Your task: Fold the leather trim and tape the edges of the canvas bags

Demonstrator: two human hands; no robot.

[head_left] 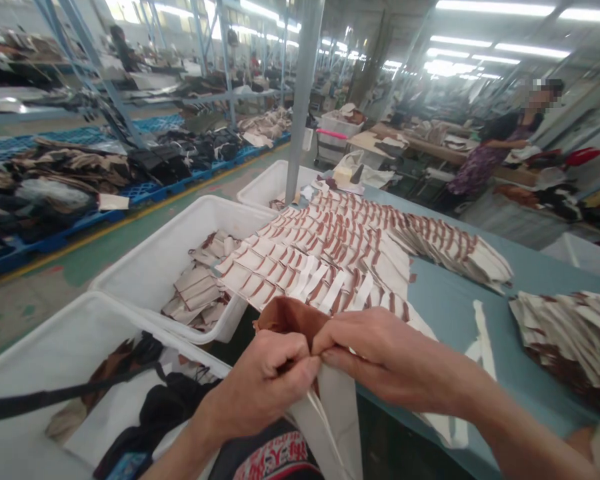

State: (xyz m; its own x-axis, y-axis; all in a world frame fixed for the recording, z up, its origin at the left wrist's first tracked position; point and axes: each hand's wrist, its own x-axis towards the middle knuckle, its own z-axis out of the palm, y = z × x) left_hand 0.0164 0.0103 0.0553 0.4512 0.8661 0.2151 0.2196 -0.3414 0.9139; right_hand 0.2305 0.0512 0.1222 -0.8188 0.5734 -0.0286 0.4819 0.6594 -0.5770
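Note:
Both hands meet close in front of my body, thumbs and fingers pinched on one piece of leather (294,313). Its brown face curls up beyond the fingers, and a pale side hangs below them. My left hand (275,367) grips its edge from the left; my right hand (375,353) grips right beside it, the two nearly touching. Just past the hands, many pale pieces with brown edges (325,247) lie in overlapping rows on the blue-green table (443,303). White strips (333,291) rest across the nearest rows.
At the left stand white plastic bins (155,243) holding cut pieces and dark scraps. A stack of pale pieces (570,340) sits at the table's right, near a loose white strip (481,340). A metal post (300,100) rises behind the bins. Another person (510,140) stands at the back right.

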